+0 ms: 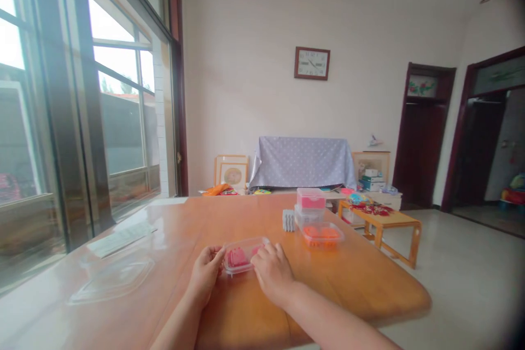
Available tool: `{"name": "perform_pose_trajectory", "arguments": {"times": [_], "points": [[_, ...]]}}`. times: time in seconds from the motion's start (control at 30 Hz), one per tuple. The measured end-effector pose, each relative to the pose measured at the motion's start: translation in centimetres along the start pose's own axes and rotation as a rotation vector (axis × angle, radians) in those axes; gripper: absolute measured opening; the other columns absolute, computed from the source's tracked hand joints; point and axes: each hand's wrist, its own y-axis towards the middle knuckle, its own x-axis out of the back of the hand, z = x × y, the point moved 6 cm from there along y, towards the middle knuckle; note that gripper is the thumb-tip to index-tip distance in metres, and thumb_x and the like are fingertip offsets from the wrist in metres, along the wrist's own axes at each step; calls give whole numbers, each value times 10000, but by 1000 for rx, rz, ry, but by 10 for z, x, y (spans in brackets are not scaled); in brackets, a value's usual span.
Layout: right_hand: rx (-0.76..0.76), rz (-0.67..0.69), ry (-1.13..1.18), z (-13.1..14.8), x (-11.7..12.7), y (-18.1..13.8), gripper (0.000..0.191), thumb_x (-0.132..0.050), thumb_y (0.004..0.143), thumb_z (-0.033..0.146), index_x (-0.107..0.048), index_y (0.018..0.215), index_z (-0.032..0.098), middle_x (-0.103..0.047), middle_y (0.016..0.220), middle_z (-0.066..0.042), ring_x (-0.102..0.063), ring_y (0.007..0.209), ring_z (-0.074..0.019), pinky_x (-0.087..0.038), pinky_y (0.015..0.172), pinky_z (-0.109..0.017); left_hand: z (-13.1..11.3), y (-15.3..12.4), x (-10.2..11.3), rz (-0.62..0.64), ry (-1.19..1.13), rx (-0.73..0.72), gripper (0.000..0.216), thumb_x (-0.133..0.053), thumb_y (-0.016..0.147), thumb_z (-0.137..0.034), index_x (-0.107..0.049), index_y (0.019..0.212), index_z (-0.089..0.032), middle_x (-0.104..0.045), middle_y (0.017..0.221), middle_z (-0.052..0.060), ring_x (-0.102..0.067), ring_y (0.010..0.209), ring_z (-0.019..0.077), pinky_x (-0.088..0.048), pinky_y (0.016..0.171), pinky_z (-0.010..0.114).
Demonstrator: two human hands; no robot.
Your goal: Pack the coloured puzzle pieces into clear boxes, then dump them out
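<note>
A small clear plastic box (241, 254) with pink contents sits on the wooden table (369, 290) in front of me. My left hand (206, 275) grips its left end, fingers curled round the rim. My right hand (272, 272) presses on its right end, fingers bent over the edge. Farther back stands an open clear box with orange contents (322, 234). Behind it is a stack of two lidded clear boxes, the upper one (310, 200) holding pink contents. A small grey ribbed block (289, 220) stands to their left.
A loose clear lid (112, 280) lies on the table at the left, near a white sheet (120, 239). Large windows run along the left. A low wooden side table (385, 222) with clutter stands beyond the table's right edge, and a covered piece of furniture (301, 161) is against the far wall.
</note>
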Motion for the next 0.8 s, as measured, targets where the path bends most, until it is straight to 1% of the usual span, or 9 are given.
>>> {"name": "perform_pose_trajectory", "arguments": {"times": [0.1,0.23,0.37,0.43,0.5,0.63,0.73,0.8], "points": [[-10,-41,-9,-8,10,-6,171,-488,958,177,-650,918,216,-670,965,-53,-510,1174,-262,-295,956,-405,-4,-2,1,-21,13,25,602,-735,635,-719,-570,846,-180,-574,645,-49,-487,496,94,-364,491,214],[-71,-117,-42,-35,34,-18,167,-500,973,206,-654,913,230,-670,944,-40,-535,1079,-235,-286,918,-383,-2,-2,3,-43,4,48,622,-726,643,-728,-574,880,-173,-591,680,-26,-505,523,102,-398,514,226],[-154,-194,-112,-78,62,-31,154,-520,977,249,-649,894,243,-678,910,-30,-525,942,-225,-282,871,-382,2,1,3,-37,20,46,626,-727,640,-728,-570,890,-175,-594,676,-27,-516,517,106,-412,527,235],[-201,-223,-164,-103,75,-37,139,-537,969,263,-648,889,246,-682,911,-31,-515,933,-229,-283,843,-378,4,2,3,-39,18,45,629,-740,623,-722,-569,882,-175,-594,669,-30,-521,516,107,-413,531,236],[-235,-235,-212,-128,85,-43,137,-532,971,262,-665,936,258,-690,942,-36,-510,955,-232,-285,844,-377,6,3,4,-44,15,45,631,-752,610,-712,-574,884,-172,-597,669,-28,-524,518,106,-409,529,234],[-311,-235,-300,-175,96,-53,162,-526,961,255,-685,993,268,-700,1003,-50,-500,1020,-246,-288,879,-383,9,6,6,-52,25,50,642,-768,581,-701,-588,893,-169,-613,681,-17,-535,520,110,-416,526,239],[-369,-213,-335,-203,95,-60,149,-552,937,258,-689,992,277,-705,1029,-51,-497,1028,-251,-291,883,-385,8,6,7,-55,28,50,642,-768,579,-696,-585,897,-170,-612,676,-17,-537,520,110,-420,528,239],[-398,-196,-346,-216,92,-64,148,-564,928,262,-693,995,289,-708,1039,-46,-496,1030,-252,-291,886,-389,6,5,7,-66,36,47,650,-763,569,-707,-586,889,-170,-616,674,-12,-543,518,115,-430,532,246]]}}
